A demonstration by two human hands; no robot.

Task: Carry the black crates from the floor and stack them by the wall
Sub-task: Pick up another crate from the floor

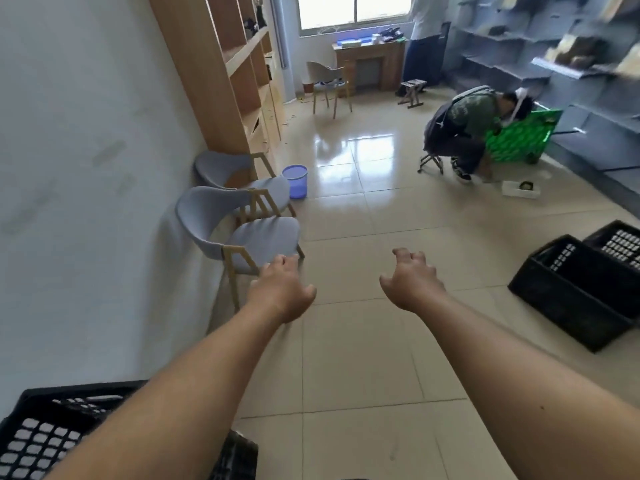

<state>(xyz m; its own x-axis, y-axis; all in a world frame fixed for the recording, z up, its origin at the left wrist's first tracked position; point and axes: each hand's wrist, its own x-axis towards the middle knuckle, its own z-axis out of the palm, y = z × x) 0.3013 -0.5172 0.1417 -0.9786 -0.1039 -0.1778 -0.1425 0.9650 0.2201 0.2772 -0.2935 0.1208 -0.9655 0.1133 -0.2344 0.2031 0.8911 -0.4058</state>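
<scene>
Holding left hand (282, 289) and right hand (412, 282) out empty, fingers loosely curled, with one crate (48, 434) beside the wall (69, 133) and two crates (568, 296) well away from it.

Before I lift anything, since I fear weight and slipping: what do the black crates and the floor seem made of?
Nearer right crate: probably moulded plastic, matt black, with a grid-pierced base. Crate by the wall: the same look, with grid holes showing. Floor: likely glazed ceramic tile with a glossy finish; it mirrors the window and shows grout lines.
</scene>
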